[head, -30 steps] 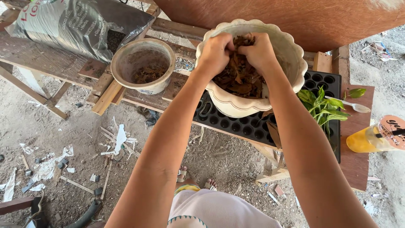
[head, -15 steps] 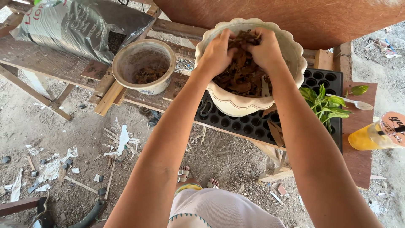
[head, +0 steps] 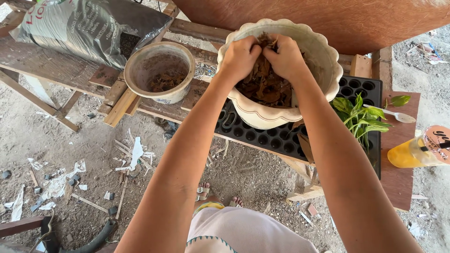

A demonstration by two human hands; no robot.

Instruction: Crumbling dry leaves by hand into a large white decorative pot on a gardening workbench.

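Both my hands are inside a cream scalloped pot (head: 323, 51) that stands on a black seedling tray (head: 365, 86). My left hand (head: 240, 57) and my right hand (head: 285, 57) are side by side, knuckles up, fingers closed on a clump of brown bark chips (head: 262, 89) that fills the pot. The fingertips are buried in the chips. A small green leafy plant (head: 358, 117) lies on the tray just right of the pot.
A smaller round pot (head: 136, 70) with some brown chips stands on the wooden bench to the left. Behind it lies an open grey plastic sack (head: 89, 28). At the right are a white spoon (head: 398, 115) and a yellow bottle (head: 417, 152). Debris litters the dirt ground below.
My hands have drawn closer together over the middle of the pot and closed on the chips. The view has shifted slightly.
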